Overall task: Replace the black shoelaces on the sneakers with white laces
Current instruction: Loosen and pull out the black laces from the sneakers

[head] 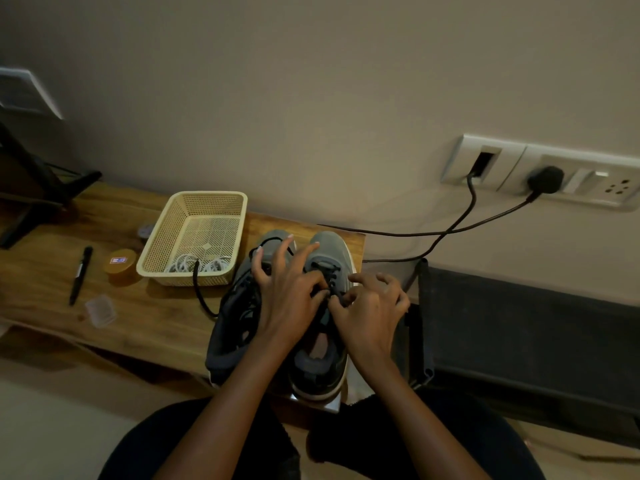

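Both shoes stand side by side at the right end of the table, toes toward 12 o'clock. My left hand pinches the black lace on the right-hand sneaker between thumb and forefinger, with its other fingers fanned over the left-hand sneaker. My right hand, fingers curled, nips the same lace just at 4 o'clock of that pinch. At 10 o'clock of the shoes, the basket holds the white laces. A loose black lace hangs over its near wall. A pen lies at 9 o'clock.
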`<state>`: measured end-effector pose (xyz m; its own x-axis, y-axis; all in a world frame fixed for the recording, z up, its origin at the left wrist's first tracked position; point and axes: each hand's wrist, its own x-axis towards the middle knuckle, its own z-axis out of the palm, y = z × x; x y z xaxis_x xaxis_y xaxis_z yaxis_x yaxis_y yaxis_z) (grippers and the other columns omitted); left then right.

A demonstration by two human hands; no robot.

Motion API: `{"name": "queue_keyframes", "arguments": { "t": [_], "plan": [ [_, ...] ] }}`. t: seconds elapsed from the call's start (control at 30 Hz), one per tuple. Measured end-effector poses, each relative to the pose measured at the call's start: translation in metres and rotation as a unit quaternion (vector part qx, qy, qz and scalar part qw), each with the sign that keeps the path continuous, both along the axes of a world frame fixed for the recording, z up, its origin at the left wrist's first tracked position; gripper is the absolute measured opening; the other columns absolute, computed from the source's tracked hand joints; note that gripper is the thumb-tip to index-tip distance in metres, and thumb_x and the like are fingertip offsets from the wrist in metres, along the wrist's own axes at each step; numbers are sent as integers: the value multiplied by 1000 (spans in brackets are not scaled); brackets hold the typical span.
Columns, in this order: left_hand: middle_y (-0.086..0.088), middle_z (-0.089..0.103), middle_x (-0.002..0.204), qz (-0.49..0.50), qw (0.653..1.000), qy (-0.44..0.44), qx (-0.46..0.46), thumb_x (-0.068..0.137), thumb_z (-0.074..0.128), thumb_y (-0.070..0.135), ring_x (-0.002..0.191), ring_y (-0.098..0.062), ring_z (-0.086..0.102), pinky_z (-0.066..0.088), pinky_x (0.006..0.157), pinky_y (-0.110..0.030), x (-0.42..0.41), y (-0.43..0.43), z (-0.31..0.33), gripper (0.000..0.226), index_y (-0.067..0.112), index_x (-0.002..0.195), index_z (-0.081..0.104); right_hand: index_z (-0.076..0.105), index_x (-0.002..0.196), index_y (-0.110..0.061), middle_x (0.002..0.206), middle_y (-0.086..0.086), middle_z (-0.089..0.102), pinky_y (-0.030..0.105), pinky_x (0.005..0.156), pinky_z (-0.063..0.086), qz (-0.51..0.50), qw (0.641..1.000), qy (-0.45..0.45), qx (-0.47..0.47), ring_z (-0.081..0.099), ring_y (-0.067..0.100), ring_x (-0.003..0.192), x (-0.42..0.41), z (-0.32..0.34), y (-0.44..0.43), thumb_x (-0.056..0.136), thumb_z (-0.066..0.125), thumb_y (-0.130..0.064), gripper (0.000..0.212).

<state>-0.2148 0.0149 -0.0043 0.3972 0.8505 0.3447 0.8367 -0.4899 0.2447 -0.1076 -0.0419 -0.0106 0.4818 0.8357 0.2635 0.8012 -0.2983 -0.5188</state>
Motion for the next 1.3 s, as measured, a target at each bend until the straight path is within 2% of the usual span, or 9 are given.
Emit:
{"name": "queue_keyframes", "arguments": {
  "t": [0.2, 0.37, 0.43, 0.57, 0.73, 1.0, 1.07, 1.2, 1.3],
  "plan": [
    [6, 57, 129, 67, 991, -112, 19, 68, 81, 26, 135, -27, 31, 5, 106, -50, -1, -1, 7, 15, 26, 68, 66, 73, 75, -13, 123, -6, 59, 38, 102, 17, -3, 1000, 8, -2, 29, 20, 126, -1, 2, 0, 77, 69, -29, 16],
    [9, 57, 128, 169, 957, -236, -13, 79, 71, 26, 131, -17, 33, 9, 107, -44, -15, 6, 20, 10, 24, 74, 63, 73, 74, -10, 122, -5, 61, 44, 103, 21, -3, 1000, 13, -13, 33, 22, 125, -1, 1, 0, 77, 69, -29, 20],
    [9, 50, 136, 178, 961, -203, -52, 82, 69, 26, 133, -18, 28, 8, 106, -40, -23, 11, 19, 4, 25, 85, 67, 73, 74, -10, 121, -4, 61, 44, 103, 21, -1, 1000, 16, -9, 33, 22, 125, -1, 1, 0, 76, 70, -29, 19],
    [7, 26, 152, 76, 986, -105, -105, 83, 62, 28, 141, -20, 8, 0, 109, -41, -15, 3, 14, 47, 35, 128, 51, 73, 75, -10, 121, -3, 61, 43, 103, 20, 3, 1000, 21, -2, 33, 22, 124, -1, 2, 0, 76, 70, -28, 18],
    [10, 27, 152, 29, 995, -27, -95, 82, 64, 43, 144, -21, 0, -5, 111, -46, -4, -5, 14, 20, 37, 101, 65, 74, 79, -13, 123, -7, 59, 39, 102, 19, 3, 1000, 14, -14, 31, 19, 125, 0, 2, 1, 78, 69, -31, 19],
    [10, 35, 146, 44, 995, 19, -83, 89, 57, 34, 142, -19, 10, -9, 108, -46, 1, -6, 10, 12, 31, 99, 62, 74, 83, -16, 124, -9, 58, 37, 100, 16, 7, 999, 15, -37, 29, 18, 127, -1, 4, 0, 80, 65, -33, 20],
    [10, 38, 143, 54, 995, -14, -79, 91, 55, 31, 141, -18, 14, -8, 108, -45, 3, -7, 10, 10, 30, 97, 61, 74, 83, -16, 124, -8, 58, 36, 99, 17, 3, 999, 15, -43, 29, 18, 125, -1, 6, 0, 81, 65, -34, 20],
    [6, 53, 126, 161, 960, -219, -64, 93, 52, 25, 130, -17, 31, 6, 108, -41, -12, 3, 23, 8, 22, 93, 59, 73, 82, -15, 121, -6, 60, 35, 98, 17, 2, 998, 37, -41, 32, 18, 123, -4, 10, -3, 82, 65, -33, 20],
    [5, 47, 138, 240, 947, -204, -66, 93, 54, 26, 133, -21, 29, 13, 107, -45, -41, 19, 38, 20, 20, 110, 63, 69, 81, -17, 114, -6, 60, 36, 98, 19, 5, 997, 40, -69, 35, 18, 119, -6, 16, -4, 84, 62, -40, 24]
  ]
}}
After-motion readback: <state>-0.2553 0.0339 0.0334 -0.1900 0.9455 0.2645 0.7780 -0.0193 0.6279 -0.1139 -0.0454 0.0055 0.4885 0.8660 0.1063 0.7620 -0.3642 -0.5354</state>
